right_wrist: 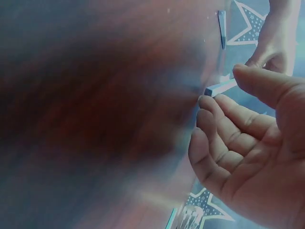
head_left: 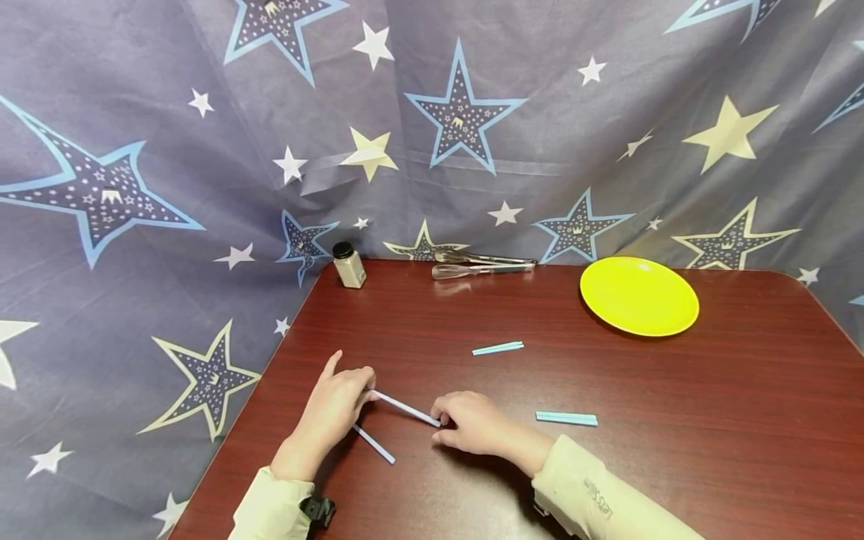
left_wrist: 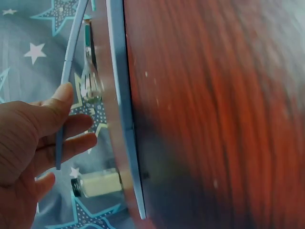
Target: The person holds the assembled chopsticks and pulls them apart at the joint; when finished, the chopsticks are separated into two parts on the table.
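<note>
My left hand point(head_left: 334, 405) pinches a pale lavender-blue chopstick point(head_left: 405, 407) between thumb and fingers. A seam crosses the chopstick partway along in the left wrist view. Its other end reaches my right hand point(head_left: 475, 424), whose fingertips are right at that end. In the right wrist view the thumb point(right_wrist: 257, 83) stands apart from the bent fingers, with the chopstick's square end showing in the gap. A second lavender-blue chopstick point(head_left: 374, 444) lies on the table below my left hand, which partly hides it from above.
A thin light-blue pair of chopstick pieces point(head_left: 498, 349) and a thicker pair point(head_left: 565, 418) lie on the dark red table point(head_left: 675, 450). Along the back are a black-lidded jar point(head_left: 349, 268), metal tongs point(head_left: 482, 268) and a yellow plate point(head_left: 639, 296). A star-patterned curtain point(head_left: 459, 195) hangs behind.
</note>
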The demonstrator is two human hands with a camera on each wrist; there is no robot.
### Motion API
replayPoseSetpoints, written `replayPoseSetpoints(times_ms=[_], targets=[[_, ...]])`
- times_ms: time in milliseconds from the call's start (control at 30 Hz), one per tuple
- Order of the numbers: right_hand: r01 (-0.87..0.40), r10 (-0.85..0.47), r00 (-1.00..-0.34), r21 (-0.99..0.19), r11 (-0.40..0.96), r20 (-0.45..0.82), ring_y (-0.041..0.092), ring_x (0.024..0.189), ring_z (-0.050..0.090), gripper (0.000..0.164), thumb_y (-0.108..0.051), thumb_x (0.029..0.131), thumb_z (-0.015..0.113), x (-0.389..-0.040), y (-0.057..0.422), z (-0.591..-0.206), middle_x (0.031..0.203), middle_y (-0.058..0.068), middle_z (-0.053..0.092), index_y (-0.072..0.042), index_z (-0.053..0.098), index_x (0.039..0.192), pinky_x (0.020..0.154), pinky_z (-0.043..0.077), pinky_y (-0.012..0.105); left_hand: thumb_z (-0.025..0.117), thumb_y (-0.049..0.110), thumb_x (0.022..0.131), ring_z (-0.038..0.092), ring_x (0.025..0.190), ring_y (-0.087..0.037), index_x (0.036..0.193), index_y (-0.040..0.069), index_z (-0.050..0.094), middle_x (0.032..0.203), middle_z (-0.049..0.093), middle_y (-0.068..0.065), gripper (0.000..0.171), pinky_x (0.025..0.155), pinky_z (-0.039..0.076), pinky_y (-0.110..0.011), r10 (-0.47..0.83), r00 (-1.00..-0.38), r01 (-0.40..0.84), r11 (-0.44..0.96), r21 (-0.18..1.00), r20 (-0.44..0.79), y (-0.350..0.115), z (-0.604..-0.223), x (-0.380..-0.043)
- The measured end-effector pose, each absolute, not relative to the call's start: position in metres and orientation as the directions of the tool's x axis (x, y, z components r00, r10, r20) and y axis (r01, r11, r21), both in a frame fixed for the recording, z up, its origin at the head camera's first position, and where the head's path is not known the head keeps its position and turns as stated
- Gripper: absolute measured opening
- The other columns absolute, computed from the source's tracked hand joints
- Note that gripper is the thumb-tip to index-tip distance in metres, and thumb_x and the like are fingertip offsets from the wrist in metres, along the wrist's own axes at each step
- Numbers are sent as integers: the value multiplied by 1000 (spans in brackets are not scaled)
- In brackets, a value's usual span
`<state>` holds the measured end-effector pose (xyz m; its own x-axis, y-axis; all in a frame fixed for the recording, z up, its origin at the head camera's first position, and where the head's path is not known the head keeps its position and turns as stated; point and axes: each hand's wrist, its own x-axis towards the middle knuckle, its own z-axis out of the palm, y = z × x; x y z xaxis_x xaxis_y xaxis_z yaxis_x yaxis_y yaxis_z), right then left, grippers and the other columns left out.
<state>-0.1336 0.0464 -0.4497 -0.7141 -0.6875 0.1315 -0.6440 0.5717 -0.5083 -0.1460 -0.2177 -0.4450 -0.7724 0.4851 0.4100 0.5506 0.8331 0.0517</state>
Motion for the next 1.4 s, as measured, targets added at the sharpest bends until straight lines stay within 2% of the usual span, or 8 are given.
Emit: replayPoseSetpoints(times_ms=[200,300,433,700,967,1200,1267,1400], targets=[[-609,-668,-736,-534,586,107,13,79,62,19,-24,83,77,-136,58,-448,82,-3,66,-13,63,87,73,48,32,84,13,71,59,67,-13,81,15,52,67,53,7,33,103,40,-46,510,-752,585,808,67,418,-204,-447,-147],[-605,-661,-742,-540,586,115,12,77,61,17,-23,84,76,-135,65,-447,81,-4,66,-13,62,88,72,48,32,83,17,73,59,65,-16,79,16,51,66,53,7,33,80,51,-38,490,-764,570,817,85,420,-195,-449,-144],[-614,-647,-747,-530,585,151,8,72,57,15,-20,84,75,-134,72,-445,78,-8,63,-14,62,88,68,47,31,82,21,76,56,63,-15,79,18,50,68,52,9,32,57,45,-33,470,-776,554,826,100,421,-184,-449,-142],[-637,-629,-745,-517,572,222,7,71,55,12,-16,85,74,-135,82,-440,76,-12,57,-15,63,89,67,46,30,82,23,75,53,61,-20,78,15,51,66,53,7,32,61,45,-34,514,-716,610,790,64,472,-166,-444,-143],[-663,-601,-738,-493,563,307,13,76,60,14,-10,84,74,-135,90,-433,83,-4,63,-11,65,94,70,49,33,77,15,83,59,60,-17,90,20,66,68,55,6,14,56,48,-34,580,-681,673,736,69,447,-141,-436,-142],[-647,-581,-758,-449,616,296,10,75,61,13,-14,87,73,-134,99,-426,87,-5,66,-13,66,97,69,50,32,67,-1,79,64,67,-15,107,22,70,80,64,6,37,56,50,-33,634,-680,698,713,61,368,-122,-431,-137],[-648,-579,-759,-433,626,300,8,73,59,11,-16,87,73,-133,101,-425,86,-7,66,-14,66,96,68,50,32,65,-2,80,64,69,-15,107,22,69,81,65,7,37,57,50,-33,639,-683,703,707,80,353,-116,-431,-136],[-661,-578,-750,-397,636,322,6,69,57,8,-19,87,73,-130,106,-423,81,-11,64,-17,66,91,63,49,32,61,4,89,65,71,-14,104,21,68,81,66,7,23,59,51,-33,646,-689,710,693,125,327,-106,-431,-134]])
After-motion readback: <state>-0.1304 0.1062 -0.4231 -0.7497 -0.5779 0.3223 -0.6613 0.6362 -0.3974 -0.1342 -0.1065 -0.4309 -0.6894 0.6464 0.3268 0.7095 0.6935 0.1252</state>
